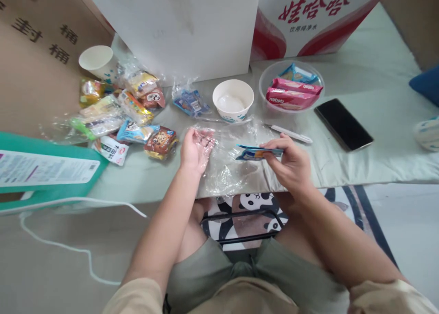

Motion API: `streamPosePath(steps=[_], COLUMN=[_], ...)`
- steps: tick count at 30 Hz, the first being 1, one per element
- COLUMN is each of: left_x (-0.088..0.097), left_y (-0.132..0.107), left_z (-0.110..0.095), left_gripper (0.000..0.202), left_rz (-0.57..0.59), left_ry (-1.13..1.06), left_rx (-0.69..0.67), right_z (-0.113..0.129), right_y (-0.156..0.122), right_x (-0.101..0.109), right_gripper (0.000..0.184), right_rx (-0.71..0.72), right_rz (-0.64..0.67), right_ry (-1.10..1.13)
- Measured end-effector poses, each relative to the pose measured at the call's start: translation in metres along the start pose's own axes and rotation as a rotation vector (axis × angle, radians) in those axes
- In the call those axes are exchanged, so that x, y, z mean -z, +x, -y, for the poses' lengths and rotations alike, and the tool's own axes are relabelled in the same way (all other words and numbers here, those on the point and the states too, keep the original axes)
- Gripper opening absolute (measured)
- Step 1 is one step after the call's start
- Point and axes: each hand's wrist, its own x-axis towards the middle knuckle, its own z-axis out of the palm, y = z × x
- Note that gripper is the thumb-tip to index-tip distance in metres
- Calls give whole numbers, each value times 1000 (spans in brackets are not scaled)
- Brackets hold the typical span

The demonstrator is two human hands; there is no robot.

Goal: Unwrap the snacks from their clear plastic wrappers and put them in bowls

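Observation:
My right hand (291, 164) pinches a flat blue snack packet (254, 153) between thumb and fingers, above a clear plastic bag (228, 165). On the left side of that bag, my left hand (198, 150) is open, palm turned inward, with the thin film lying over its fingers. Just behind the bag stands a white paper bowl (233, 101). A white utility knife (290, 133) lies beyond my right hand. In a clear round tub (291, 87) at the back are pink wafer packets (291, 97) and a blue packet (300, 73).
Assorted wrapped snacks (133, 108) are heaped at left beside a paper cup (97, 60). Another bagged blue packet (192, 103) lies near the bowl. A black phone (343, 124) is at right. Large cartons (178, 30) close off the back; a white cable (85, 199) crosses the front left.

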Motion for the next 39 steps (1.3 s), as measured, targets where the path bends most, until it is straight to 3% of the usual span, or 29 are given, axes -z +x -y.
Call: streamPosePath(steps=[3, 6, 9, 11, 15, 19, 21, 23, 27, 31, 32, 33, 34, 36, 39], left_x=[-1, -4, -7, -8, -6, -4, -5, -6, -9, -8, -6, -4, -1, 8, 28], left_y=[-2, -5, -5, -4, -1, 3, 4, 4, 2, 1, 0, -1, -2, -5, -5], left_z=[-2, -4, -4, -3, 1, 3, 3, 3, 1, -6, -9, -11, -13, -16, -20], left_gripper=[23, 24, 20, 20, 28, 32, 32, 31, 27, 18, 13, 8, 8, 27, 66], left_rz=[-5, -28, -9, 13, 52, 59, 58, 65, 78, 143, 149, 146, 141, 155, 261], left_ry=[-4, -33, -52, -47, -3, 28, 33, 46, 113, 383, 469, 547, 610, 680, 759], left_rx=[4, 16, 1, -17, -19, -12, -14, -15, 11, -11, -36, -67, -97, -132, -115], right_z=[8, 19, 27, 24, -2, -35, -45, -48, -29, 13, 21, 25, 25, 16, -6], right_y=[0, 18, 59, 96, 158, 181, 183, 184, 183, 143, 123, 101, 78, 34, -8], right_x=[7, 26, 56, 77, 96, 92, 89, 87, 87, 81, 75, 68, 59, 39, 17], right_gripper=[4, 10, 12, 5, 21, 36, 42, 27, 16, 21, 18, 15, 17, 33, 54], right_rx=[5, 66, 117, 176, 44, -127, -187, -219, -233, 61, 163, 254, 325, 340, 215], right_rz=[-252, -496, -700, -762, -362, 188, 269, 254, 260, -89, -45, 68, 293, 651, 820], right_ry=[217, 310, 154, -131, -432, -524, -539, -582, -668, -557, -491, -389, -274, -207, -328])
